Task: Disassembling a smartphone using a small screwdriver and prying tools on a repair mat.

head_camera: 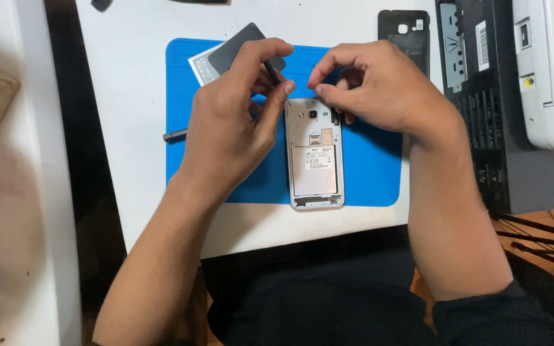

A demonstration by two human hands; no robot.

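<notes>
A silver phone with its back cover off lies face down on a blue mat. My left hand grips a thin black tool, its tip close to the phone's top left corner. My right hand rests at the phone's top right corner, thumb and forefinger pinched together over the top edge. I cannot tell if they hold anything.
The black back cover lies past the mat at the upper right. A grey battery and a silver card lie on the mat's upper left. A small black tool sits at the mat's left edge. A black device stands to the right.
</notes>
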